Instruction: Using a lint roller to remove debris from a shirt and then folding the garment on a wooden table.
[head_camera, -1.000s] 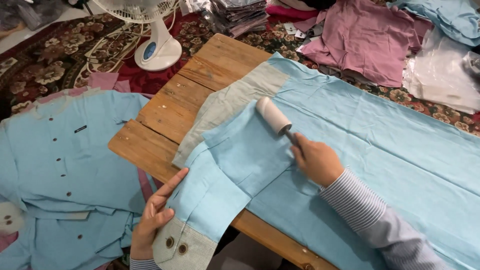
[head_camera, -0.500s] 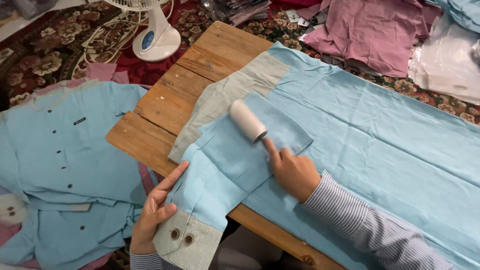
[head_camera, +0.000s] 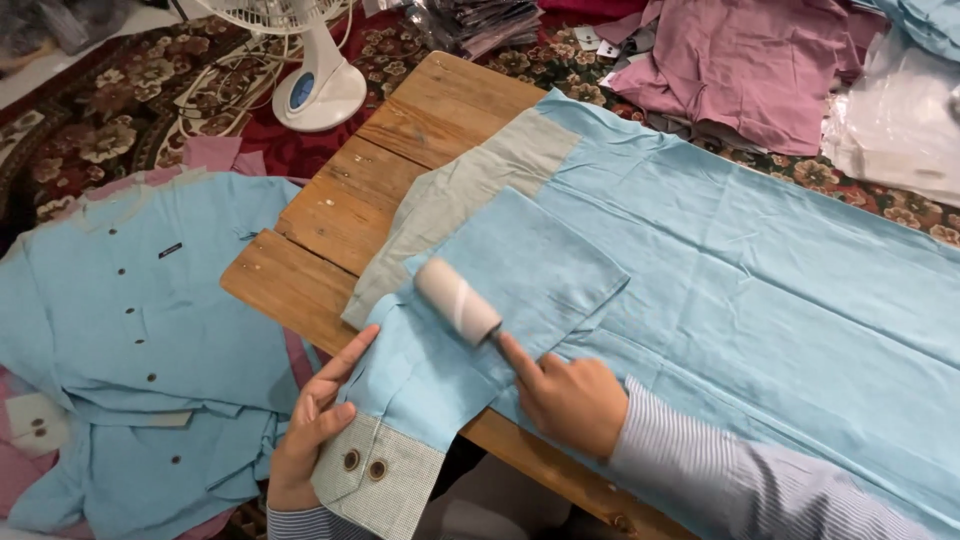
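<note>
Gripping the lint roller (head_camera: 457, 300) by its handle, the right hand (head_camera: 568, 402) has its fingers curled shut around it, forefinger stretched along the stem toward the white drum. The drum lies on the folded sleeve (head_camera: 480, 310) of a light blue shirt (head_camera: 760, 290) spread over the wooden table (head_camera: 380, 190). The left hand (head_camera: 312, 430) lies flat and spread, holding nothing — its fingers press the sleeve's edge just above the checked cuff (head_camera: 375, 478) with its two brown buttons. To roll well, I judge the cloth should be kept taut under that flat hand and the strokes kept straight and even, the drum lying full on the fabric rather than on one end. The sleeve's folded edges could lift and catch on the sticky drum. Around the table: a pile of blue shirts (head_camera: 130, 340) lower left, a white fan (head_camera: 315, 80) on the patterned carpet (head_camera: 90, 110), pink shirts (head_camera: 740, 70) and clear plastic bags (head_camera: 900, 120) beyond — none in the way.
</note>
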